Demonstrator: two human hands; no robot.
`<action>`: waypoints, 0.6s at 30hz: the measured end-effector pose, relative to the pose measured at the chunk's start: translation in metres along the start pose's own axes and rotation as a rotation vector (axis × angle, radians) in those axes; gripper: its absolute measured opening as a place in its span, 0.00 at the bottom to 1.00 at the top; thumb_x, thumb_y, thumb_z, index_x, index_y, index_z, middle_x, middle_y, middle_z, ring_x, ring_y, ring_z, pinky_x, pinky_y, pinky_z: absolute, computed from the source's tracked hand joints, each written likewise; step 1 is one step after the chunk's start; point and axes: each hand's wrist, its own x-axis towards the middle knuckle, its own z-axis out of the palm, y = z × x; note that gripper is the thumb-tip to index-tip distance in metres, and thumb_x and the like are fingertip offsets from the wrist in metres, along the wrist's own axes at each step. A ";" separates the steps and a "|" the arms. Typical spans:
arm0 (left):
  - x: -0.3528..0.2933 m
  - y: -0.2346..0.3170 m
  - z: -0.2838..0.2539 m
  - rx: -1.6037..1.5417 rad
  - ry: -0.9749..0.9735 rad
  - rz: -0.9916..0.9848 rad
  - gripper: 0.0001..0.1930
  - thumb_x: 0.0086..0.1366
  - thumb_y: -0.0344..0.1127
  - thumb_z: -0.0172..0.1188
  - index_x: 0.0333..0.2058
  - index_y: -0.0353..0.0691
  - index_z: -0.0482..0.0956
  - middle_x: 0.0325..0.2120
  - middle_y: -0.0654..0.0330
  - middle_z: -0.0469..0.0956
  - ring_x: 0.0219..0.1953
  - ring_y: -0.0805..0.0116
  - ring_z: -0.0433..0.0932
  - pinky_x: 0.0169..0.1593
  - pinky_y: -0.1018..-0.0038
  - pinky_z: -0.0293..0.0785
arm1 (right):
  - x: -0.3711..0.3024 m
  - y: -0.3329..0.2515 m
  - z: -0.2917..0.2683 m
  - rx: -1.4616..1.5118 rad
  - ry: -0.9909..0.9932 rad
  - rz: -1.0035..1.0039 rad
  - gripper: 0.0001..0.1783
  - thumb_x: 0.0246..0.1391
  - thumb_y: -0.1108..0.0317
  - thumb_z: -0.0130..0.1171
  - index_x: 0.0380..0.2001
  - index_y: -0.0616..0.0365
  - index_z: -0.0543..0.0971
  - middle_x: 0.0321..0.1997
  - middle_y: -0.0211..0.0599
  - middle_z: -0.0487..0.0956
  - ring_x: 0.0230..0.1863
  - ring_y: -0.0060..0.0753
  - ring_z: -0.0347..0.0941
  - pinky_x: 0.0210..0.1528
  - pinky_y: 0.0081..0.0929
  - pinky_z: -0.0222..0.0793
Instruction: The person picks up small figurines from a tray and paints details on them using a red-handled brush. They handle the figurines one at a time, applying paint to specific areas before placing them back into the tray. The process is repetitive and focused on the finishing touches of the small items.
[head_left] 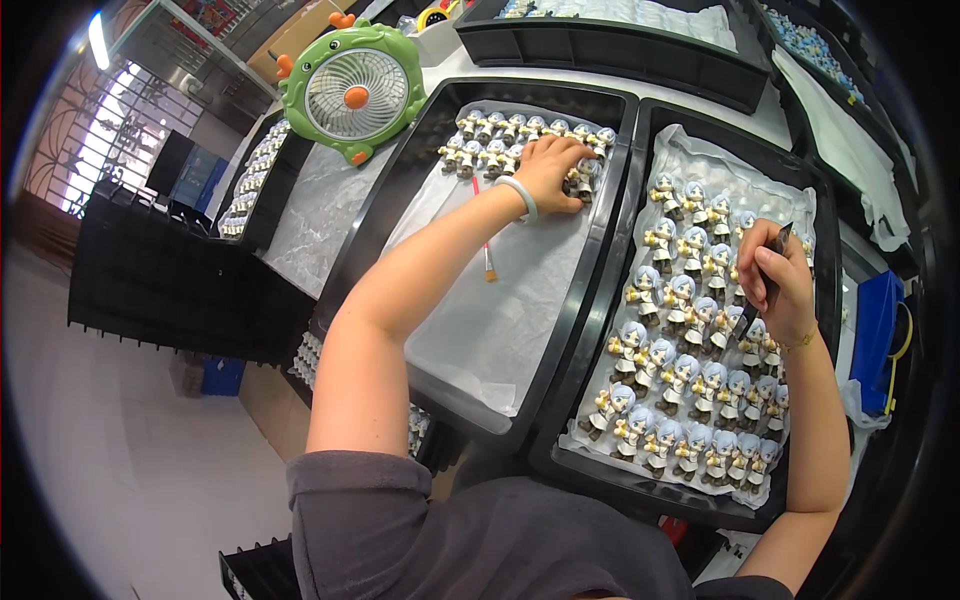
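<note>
Grey-haired figurines [583,182], heads pointing away, lie beneath the left hand [550,171], its hold unclear; the right hand [782,275] clasps a dark tool [769,289].

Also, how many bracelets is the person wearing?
2 visible: a pale bangle on the left wrist and a thin yellow bracelet on the right wrist. No others show.

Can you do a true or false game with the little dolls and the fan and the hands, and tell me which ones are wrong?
1. The fan is green. True.
2. The dolls in the right tray have red hair. False: their hair is pale blue.
3. The right hand holds a dark, slim tool. True.
4. The brush lies in the right tray. False: it lies in the left tray.
</note>
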 end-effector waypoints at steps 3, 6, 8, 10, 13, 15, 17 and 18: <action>-0.004 0.003 -0.001 0.095 0.024 -0.003 0.32 0.39 0.41 0.59 0.47 0.50 0.64 0.47 0.55 0.61 0.52 0.57 0.55 0.53 0.64 0.51 | -0.001 0.000 0.002 0.002 0.009 -0.012 0.12 0.44 0.62 0.49 0.19 0.60 0.66 0.12 0.28 0.66 0.09 0.08 0.52 0.09 0.08 0.46; -0.009 0.000 -0.017 0.132 0.079 -0.025 0.30 0.41 0.46 0.60 0.47 0.49 0.65 0.45 0.52 0.63 0.50 0.54 0.57 0.52 0.63 0.53 | -0.003 -0.002 0.000 -0.012 0.020 -0.007 0.13 0.43 0.61 0.49 0.18 0.60 0.66 0.12 0.28 0.65 0.09 0.09 0.52 0.09 0.08 0.46; -0.027 -0.003 -0.043 0.325 0.000 -0.172 0.23 0.46 0.46 0.56 0.39 0.41 0.67 0.32 0.54 0.70 0.40 0.57 0.66 0.43 0.65 0.60 | -0.003 -0.003 0.002 -0.031 0.018 0.011 0.13 0.42 0.60 0.50 0.18 0.60 0.66 0.12 0.28 0.65 0.09 0.09 0.52 0.09 0.08 0.46; -0.045 0.001 -0.059 0.405 -0.224 -0.437 0.20 0.46 0.45 0.54 0.32 0.36 0.65 0.25 0.52 0.74 0.29 0.54 0.72 0.36 0.63 0.65 | -0.002 -0.003 0.005 -0.060 0.020 0.040 0.13 0.41 0.60 0.50 0.17 0.60 0.66 0.12 0.27 0.65 0.09 0.08 0.52 0.09 0.08 0.46; -0.076 -0.008 -0.050 0.272 -0.337 -0.615 0.20 0.43 0.41 0.56 0.33 0.34 0.64 0.26 0.48 0.73 0.27 0.53 0.73 0.34 0.66 0.67 | -0.002 0.000 0.006 -0.127 -0.004 0.042 0.13 0.41 0.61 0.50 0.17 0.59 0.67 0.12 0.27 0.65 0.08 0.08 0.51 0.09 0.08 0.46; -0.087 -0.020 -0.033 0.140 -0.335 -0.646 0.20 0.42 0.38 0.57 0.32 0.33 0.64 0.25 0.49 0.73 0.27 0.56 0.73 0.33 0.69 0.68 | -0.004 -0.002 0.008 -0.099 0.004 0.052 0.09 0.41 0.64 0.49 0.17 0.59 0.67 0.13 0.27 0.66 0.08 0.08 0.51 0.09 0.08 0.45; -0.087 -0.024 -0.039 0.089 -0.411 -0.676 0.20 0.42 0.38 0.56 0.33 0.33 0.63 0.26 0.48 0.73 0.28 0.55 0.74 0.35 0.69 0.68 | -0.006 -0.004 0.009 -0.159 0.010 0.106 0.08 0.40 0.66 0.51 0.17 0.59 0.68 0.14 0.27 0.67 0.11 0.10 0.54 0.12 0.09 0.49; -0.088 -0.026 -0.045 0.067 -0.451 -0.691 0.21 0.42 0.38 0.56 0.33 0.33 0.62 0.26 0.48 0.73 0.29 0.55 0.74 0.35 0.69 0.68 | -0.005 -0.003 0.012 -0.214 -0.020 0.051 0.07 0.39 0.66 0.52 0.18 0.58 0.69 0.14 0.25 0.67 0.15 0.12 0.59 0.17 0.12 0.54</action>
